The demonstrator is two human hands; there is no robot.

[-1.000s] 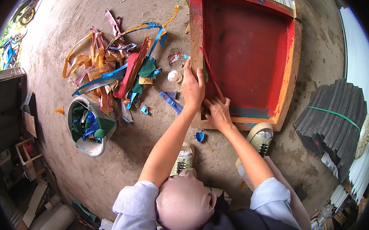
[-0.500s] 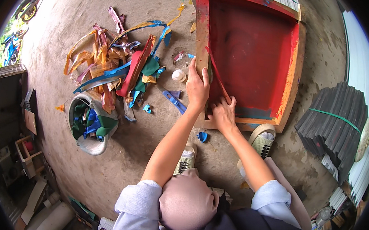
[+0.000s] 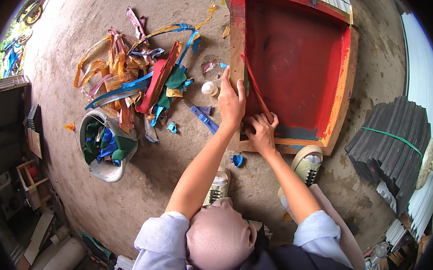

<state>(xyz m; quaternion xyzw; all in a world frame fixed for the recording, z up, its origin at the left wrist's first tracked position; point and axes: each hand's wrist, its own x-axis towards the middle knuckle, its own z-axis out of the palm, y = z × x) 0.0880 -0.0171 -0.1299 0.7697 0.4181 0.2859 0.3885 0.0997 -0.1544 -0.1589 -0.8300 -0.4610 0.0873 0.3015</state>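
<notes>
Red strip (image 3: 256, 90) hides its end in the pinching right hand (image 3: 263, 133); the left hand (image 3: 232, 105), spread, covers some of the frame (image 3: 238, 36).

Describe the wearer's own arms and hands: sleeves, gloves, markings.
Left hand and right hand: both ungloved. Left forearm and right forearm: bare, no watch, bracelet or markings visible. Left sleeve and right sleeve: pale grey-blue, rolled into wide cuffs near the elbows. Some fingers are partly hidden, so I can't rule out rings.
</notes>
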